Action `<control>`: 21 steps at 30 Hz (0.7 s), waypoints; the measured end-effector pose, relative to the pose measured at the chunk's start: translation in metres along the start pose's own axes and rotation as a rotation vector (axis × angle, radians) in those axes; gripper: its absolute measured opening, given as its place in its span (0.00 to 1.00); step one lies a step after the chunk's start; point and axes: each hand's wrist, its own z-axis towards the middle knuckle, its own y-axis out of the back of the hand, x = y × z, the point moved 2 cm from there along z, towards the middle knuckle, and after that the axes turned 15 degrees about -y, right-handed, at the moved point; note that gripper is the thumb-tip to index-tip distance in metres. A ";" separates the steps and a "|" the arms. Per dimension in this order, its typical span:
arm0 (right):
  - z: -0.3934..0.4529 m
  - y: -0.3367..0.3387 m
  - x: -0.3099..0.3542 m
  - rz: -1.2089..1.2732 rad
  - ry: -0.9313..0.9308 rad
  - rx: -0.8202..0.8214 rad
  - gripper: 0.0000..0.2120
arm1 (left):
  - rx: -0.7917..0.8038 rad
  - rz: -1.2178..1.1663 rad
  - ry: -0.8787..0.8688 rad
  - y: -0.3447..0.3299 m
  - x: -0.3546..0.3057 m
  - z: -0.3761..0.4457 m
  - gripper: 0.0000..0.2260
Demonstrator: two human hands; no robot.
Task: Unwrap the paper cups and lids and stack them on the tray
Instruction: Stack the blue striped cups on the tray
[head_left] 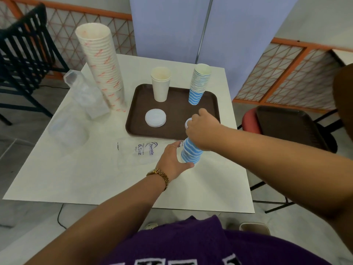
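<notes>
A brown tray point(141, 119) lies on the white table. On it stand a plain white cup stack point(160, 84), a blue-striped cup stack point(198, 85) and a pile of white lids point(155, 118). In front of the tray, a second blue-striped cup stack point(191, 153) sits upright on the table. My left hand point(172, 159) curls round its base. My right hand point(202, 127) grips the upper part of that stack, hiding most of it. An empty clear wrapper point(141, 152) with purple print lies flat beside my left hand.
A tall stack of white cups with red print point(103, 67) leans at the table's back left, beside clear plastic packs point(84, 96). A black chair point(24, 52) stands far left. A red chair holding another brown tray point(286, 129) is at the right.
</notes>
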 end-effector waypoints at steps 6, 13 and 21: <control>-0.011 0.001 -0.048 0.105 -0.104 0.010 0.13 | 0.008 -0.029 -0.023 -0.008 -0.011 0.009 0.43; -0.007 -0.033 -0.109 0.709 -0.286 0.273 0.30 | -0.008 -0.088 -0.025 -0.018 -0.016 0.020 0.43; 0.032 -0.076 -0.111 1.743 -0.372 0.165 0.33 | 0.008 -0.095 0.000 -0.028 -0.004 0.027 0.37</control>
